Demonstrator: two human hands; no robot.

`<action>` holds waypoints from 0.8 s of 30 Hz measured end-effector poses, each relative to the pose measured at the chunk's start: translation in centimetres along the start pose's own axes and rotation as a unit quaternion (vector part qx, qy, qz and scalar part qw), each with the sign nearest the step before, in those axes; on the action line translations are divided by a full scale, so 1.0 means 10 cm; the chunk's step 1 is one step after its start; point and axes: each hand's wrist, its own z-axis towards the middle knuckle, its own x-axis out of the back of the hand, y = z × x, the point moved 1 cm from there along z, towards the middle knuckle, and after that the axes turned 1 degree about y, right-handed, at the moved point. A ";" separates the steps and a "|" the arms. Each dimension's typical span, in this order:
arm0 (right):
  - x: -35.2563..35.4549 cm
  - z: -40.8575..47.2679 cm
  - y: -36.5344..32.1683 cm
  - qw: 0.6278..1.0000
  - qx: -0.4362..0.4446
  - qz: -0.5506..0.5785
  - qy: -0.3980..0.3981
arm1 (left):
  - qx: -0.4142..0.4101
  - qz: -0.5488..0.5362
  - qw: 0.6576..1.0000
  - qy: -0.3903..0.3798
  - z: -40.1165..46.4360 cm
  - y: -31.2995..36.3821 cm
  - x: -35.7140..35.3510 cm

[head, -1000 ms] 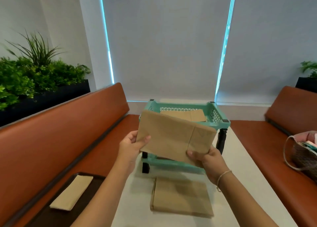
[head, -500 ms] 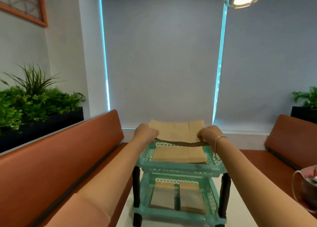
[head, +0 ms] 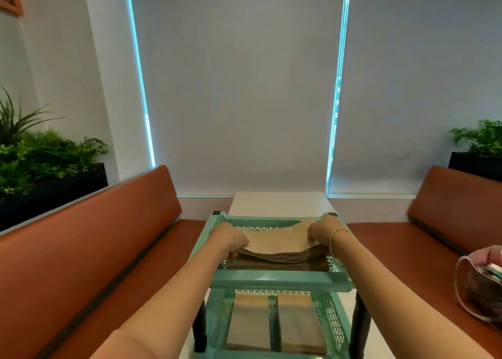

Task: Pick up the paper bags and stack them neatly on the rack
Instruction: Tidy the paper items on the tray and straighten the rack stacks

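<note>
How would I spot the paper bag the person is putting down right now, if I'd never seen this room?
Find the green two-tier rack on the white table between the orange benches. On its top tier lies a stack of brown paper bags; the topmost paper bag is the only one gripped at its ends by the left hand and right hand.

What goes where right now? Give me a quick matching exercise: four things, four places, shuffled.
Things:
1. paper bag stack
2. two flat bags
3. handbag
4. left hand

Places:
A. right bench seat
B. rack's top tray
C. gripping the stack's left end
D. rack's lower tray

Pairs: 1-B, 2-D, 3-A, 4-C
</note>
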 end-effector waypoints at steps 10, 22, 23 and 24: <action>-0.12 0.04 0.07 0.996 -0.011 -0.092 0.008 | -0.018 0.056 0.998 0.013 0.12 -0.06 -0.13; -0.15 0.04 0.09 0.994 0.009 -0.107 0.023 | -0.035 0.125 0.991 0.041 0.08 -0.06 -0.14; -0.15 0.04 0.09 0.994 0.008 -0.107 0.024 | -0.036 0.125 0.991 0.041 0.07 -0.07 -0.14; -0.16 0.03 0.10 0.994 0.007 -0.106 0.025 | -0.037 0.126 0.991 0.041 0.07 -0.08 -0.14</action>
